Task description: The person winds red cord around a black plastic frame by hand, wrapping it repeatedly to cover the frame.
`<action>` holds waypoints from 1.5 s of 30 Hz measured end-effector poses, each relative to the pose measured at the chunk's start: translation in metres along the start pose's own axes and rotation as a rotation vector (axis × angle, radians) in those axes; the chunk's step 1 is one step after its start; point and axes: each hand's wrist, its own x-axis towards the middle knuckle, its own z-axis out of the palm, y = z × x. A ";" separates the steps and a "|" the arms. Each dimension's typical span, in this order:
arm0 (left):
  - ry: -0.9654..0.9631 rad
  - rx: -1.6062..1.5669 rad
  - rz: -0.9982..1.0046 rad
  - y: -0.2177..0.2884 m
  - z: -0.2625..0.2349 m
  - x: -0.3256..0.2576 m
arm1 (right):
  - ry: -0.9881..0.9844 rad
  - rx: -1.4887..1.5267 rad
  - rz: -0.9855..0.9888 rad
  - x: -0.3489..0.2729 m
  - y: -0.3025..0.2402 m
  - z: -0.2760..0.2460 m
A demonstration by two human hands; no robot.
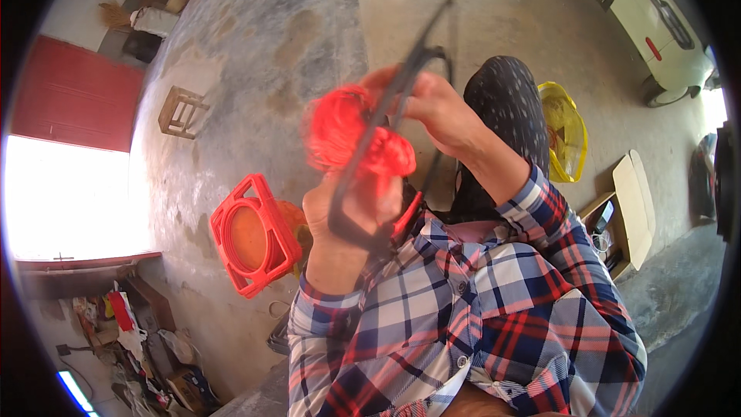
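A bright red bundle of thread [349,135] is wound around a long black frame [390,108] that I hold up close to the camera. My left hand [343,212] is shut on the frame's lower end, below the red bundle. My right hand [436,108] pinches the frame and the thread near the top of the bundle, fingers closed. The frame's thin upper end reaches toward the top of the view. My plaid sleeves fill the lower part of the picture.
A red plastic stool [251,235] lies on its side on the concrete floor. A small wooden stool [181,112] stands farther off. A yellow bag [563,135] and an open cardboard box [629,212] sit at right, a white car [644,11] beyond. Clutter lies at lower left.
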 end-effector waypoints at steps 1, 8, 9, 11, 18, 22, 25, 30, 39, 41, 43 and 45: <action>0.083 0.026 0.087 -0.002 -0.001 0.002 | -0.011 0.070 -0.033 -0.012 0.013 -0.011; 0.245 0.329 0.246 0.004 0.012 0.001 | -0.019 0.265 -0.102 -0.035 -0.001 0.040; 0.217 0.892 0.371 0.005 0.006 0.001 | 0.052 0.242 -0.127 -0.034 -0.003 0.042; 0.174 0.892 0.370 0.004 0.005 0.003 | 0.047 -0.120 -0.386 -0.034 -0.002 0.032; 0.072 0.355 0.257 0.026 -0.015 -0.002 | 0.291 0.381 -0.433 -0.039 -0.046 -0.005; 0.249 0.369 0.284 0.034 -0.018 -0.010 | 0.100 0.754 -0.472 -0.035 -0.012 -0.104; 0.264 0.326 0.302 0.042 -0.027 -0.014 | -0.187 0.944 -0.375 -0.047 0.014 -0.100; 0.188 0.238 0.031 0.049 -0.037 -0.014 | 0.311 0.093 0.183 -0.054 0.065 -0.061; 0.086 0.457 0.162 0.006 0.012 -0.007 | 0.079 0.249 -0.060 0.012 0.008 0.012; 0.007 0.227 0.044 0.002 0.021 -0.009 | -0.117 0.219 -0.094 0.018 0.006 0.010; 0.275 -0.044 -0.047 -0.001 0.042 -0.002 | -0.294 0.182 -0.129 0.018 -0.002 0.003; -0.018 -0.032 -0.158 0.003 -0.002 -0.001 | -0.432 -0.026 -0.234 0.015 -0.022 0.010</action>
